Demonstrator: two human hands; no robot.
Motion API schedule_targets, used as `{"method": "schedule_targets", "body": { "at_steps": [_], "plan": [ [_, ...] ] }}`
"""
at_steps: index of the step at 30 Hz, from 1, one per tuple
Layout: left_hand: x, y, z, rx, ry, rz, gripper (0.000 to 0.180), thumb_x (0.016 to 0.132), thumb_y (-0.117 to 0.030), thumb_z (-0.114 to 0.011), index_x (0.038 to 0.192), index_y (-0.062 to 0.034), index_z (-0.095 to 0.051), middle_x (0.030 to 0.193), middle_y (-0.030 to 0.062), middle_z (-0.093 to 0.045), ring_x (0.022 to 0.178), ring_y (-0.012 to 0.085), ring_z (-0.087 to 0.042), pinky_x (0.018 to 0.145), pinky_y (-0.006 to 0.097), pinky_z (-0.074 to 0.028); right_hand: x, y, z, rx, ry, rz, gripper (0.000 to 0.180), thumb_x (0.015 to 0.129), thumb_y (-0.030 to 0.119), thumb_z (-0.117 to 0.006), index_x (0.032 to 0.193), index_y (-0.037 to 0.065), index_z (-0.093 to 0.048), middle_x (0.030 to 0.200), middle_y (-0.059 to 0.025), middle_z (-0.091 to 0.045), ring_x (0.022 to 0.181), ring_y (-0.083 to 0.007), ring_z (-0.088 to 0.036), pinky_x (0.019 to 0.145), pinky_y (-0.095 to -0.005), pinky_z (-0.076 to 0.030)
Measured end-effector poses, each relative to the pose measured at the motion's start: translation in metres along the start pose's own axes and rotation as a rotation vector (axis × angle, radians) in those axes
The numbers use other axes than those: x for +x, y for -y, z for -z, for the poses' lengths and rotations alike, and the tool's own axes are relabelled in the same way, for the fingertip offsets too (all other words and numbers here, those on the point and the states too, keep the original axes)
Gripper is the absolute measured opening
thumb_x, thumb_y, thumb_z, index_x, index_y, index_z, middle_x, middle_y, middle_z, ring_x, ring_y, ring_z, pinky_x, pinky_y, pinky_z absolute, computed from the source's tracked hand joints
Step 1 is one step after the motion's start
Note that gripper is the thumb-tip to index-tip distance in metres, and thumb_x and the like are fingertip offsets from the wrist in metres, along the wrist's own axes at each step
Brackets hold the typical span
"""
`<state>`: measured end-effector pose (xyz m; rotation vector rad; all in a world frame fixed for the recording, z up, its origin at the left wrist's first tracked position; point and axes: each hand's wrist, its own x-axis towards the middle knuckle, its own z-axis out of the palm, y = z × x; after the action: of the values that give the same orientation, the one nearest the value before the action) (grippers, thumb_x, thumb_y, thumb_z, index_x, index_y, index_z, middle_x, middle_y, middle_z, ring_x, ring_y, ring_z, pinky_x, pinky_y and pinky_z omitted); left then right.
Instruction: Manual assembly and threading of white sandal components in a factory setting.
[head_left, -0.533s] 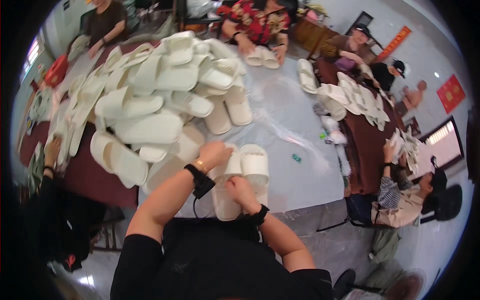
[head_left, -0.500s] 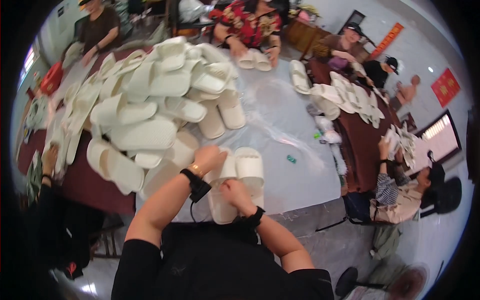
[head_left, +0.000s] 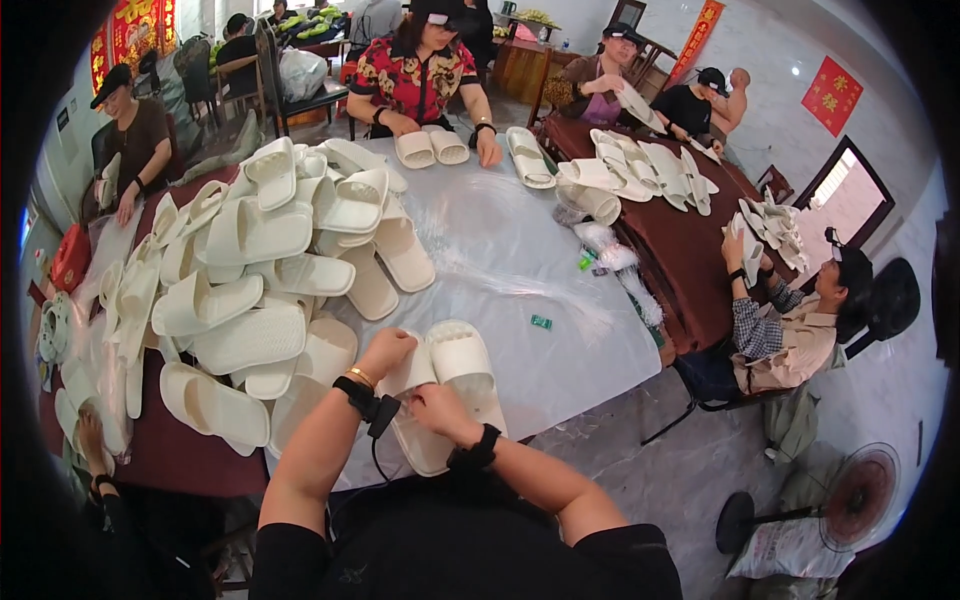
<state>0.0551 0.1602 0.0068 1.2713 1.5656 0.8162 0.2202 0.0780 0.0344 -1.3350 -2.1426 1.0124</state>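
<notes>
A pair of cream slippers lies at the table's near edge, toes pointing away from me. My left hand [head_left: 388, 352] is closed at the far left side of the left slipper's [head_left: 410, 372] strap. Against the near edge of that strap, my right hand [head_left: 442, 412] has its fingers curled in a pinch. Whether either hand grips the strap or something small is hidden by the fingers. The right slipper [head_left: 463, 352] lies alongside, partly behind my right hand.
A heap of cream slippers [head_left: 250, 230] covers the table's left side. Clear plastic film [head_left: 520, 285] and a small green packet [head_left: 541, 322] lie to the right. Opposite, a co-worker's hand [head_left: 402, 124] is beside another pair [head_left: 432, 148]. More slippers [head_left: 640, 165] line a brown-covered table [head_left: 690, 270].
My view has swung, so the scene sits differently in the picture. Both my hands stay at the left slipper's strap. The co-worker opposite has moved one hand away from their pair.
</notes>
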Motion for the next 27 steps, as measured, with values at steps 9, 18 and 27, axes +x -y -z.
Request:
{"method": "schedule_targets", "body": {
  "at_steps": [9,18,27],
  "plan": [
    [0.002,-0.013,-0.001,-0.144,-0.027,0.034,0.030,0.080,-0.023,-0.060,0.087,0.0052,-0.068,0.074,0.0144,-0.067,0.065,0.0211,-0.062,0.061,0.035,-0.048,-0.062,-0.007,0.096,0.039,0.159,-0.131,0.019,0.082,0.017,-0.058,0.080,0.000,-0.064,0.066,-0.0179,-0.063,0.059,-0.0320,-0.062,0.057,-0.0411,-0.048],
    [-0.014,-0.023,0.001,-0.090,-0.008,0.022,0.030,0.085,-0.024,-0.058,0.094,0.0035,-0.068,0.081,0.0080,-0.067,0.068,0.0155,-0.060,0.063,0.029,-0.047,-0.089,0.017,0.115,-0.033,-0.144,0.046,0.011,0.084,0.014,-0.059,0.086,0.004,-0.062,0.071,-0.0168,-0.062,0.066,-0.0358,-0.062,0.058,-0.0415,-0.048],
    [-0.010,-0.043,-0.008,-0.020,-0.096,-0.192,0.030,0.083,-0.024,-0.061,0.095,0.0026,-0.068,0.082,0.0138,-0.068,0.074,0.0221,-0.063,0.070,0.034,-0.048,-0.084,-0.002,0.074,-0.158,0.007,0.287,0.007,0.084,0.012,-0.058,0.084,0.005,-0.059,0.077,-0.0152,-0.062,0.072,-0.0355,-0.061,0.064,-0.0433,-0.049]
  ]
}}
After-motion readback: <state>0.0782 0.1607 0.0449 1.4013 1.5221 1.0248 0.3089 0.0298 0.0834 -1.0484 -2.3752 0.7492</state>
